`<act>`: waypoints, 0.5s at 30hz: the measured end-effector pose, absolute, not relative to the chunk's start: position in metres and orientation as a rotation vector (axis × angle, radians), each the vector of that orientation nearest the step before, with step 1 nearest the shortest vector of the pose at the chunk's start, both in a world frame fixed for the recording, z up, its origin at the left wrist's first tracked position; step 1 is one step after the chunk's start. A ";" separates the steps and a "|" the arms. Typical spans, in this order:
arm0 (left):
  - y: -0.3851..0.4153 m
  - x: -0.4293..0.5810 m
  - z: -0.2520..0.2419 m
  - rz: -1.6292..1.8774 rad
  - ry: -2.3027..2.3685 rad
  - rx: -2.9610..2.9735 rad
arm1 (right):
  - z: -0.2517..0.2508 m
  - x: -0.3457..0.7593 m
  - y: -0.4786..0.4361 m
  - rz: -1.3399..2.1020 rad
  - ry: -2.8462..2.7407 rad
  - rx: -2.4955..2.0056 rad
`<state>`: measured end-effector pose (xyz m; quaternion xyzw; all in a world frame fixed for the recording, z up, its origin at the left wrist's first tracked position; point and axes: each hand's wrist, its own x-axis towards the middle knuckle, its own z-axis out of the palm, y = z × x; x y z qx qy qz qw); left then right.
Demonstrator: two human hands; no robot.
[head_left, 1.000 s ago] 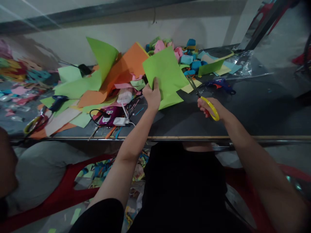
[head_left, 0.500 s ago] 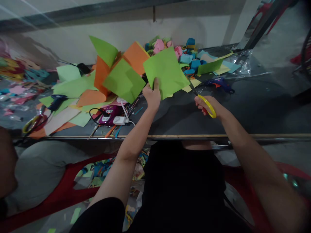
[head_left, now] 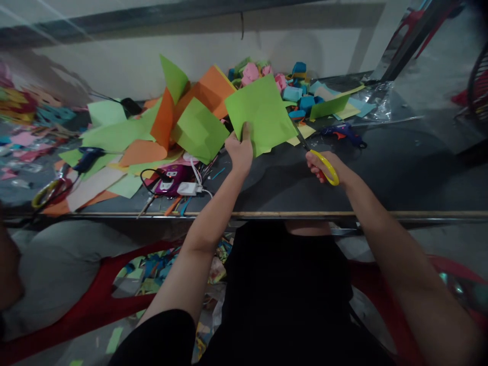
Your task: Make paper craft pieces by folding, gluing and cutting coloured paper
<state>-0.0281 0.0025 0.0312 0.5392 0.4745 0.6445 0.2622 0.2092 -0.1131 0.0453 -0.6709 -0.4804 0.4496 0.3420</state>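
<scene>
Gripping a green paper sheet (head_left: 261,114) by its lower edge, the left hand (head_left: 240,150) holds it raised above the dark desk (head_left: 400,168). The right hand (head_left: 324,166) has its fingers clenched in yellow-handled scissors (head_left: 318,155), blades at the sheet's right edge. A blue glue gun (head_left: 343,132) lies nearby.

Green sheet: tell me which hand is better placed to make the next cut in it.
Right. The right hand grips the scissors, blades pointing at the green sheet's right edge. The left hand pinches the sheet's lower edge, holding it up.
</scene>
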 end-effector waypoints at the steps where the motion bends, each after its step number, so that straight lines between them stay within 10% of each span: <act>1: 0.003 -0.028 0.031 1.738 1.281 1.463 | 0.046 0.208 -0.113 1.172 -1.227 -1.767; 15: 0.008 -0.031 0.034 1.755 1.295 1.389 | 0.057 0.202 -0.121 1.115 -1.275 -1.814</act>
